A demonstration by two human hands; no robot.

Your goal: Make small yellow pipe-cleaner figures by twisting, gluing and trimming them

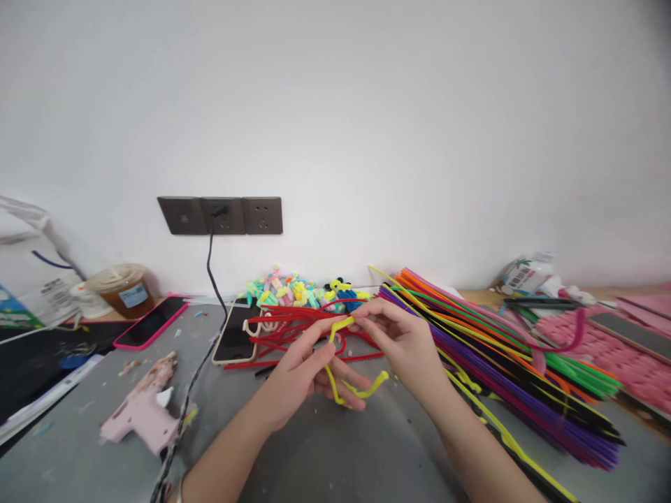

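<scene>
A bent yellow pipe cleaner (331, 381) is held in the air between both hands over the grey work surface. My left hand (309, 367) pinches it with thumb and forefinger, while its lower loop and curled end hang by the other fingers. At the upper end, my right hand (395, 335) grips the tip between thumb and fingers. Red pipe cleaners (288, 328) lie just behind my hands. To the right is a large bundle of pipe cleaners (472, 356) in purple, black, yellow, orange and green.
Small colourful pieces (293, 290) are heaped against the wall. A pink glue gun (144, 412) lies at left beside a black cord (191, 391) plugged into the wall socket (220, 215). Two phones, a pink-edged phone (152, 323) and a pale-edged phone (237, 335), and a drink cup (123, 290) stand behind.
</scene>
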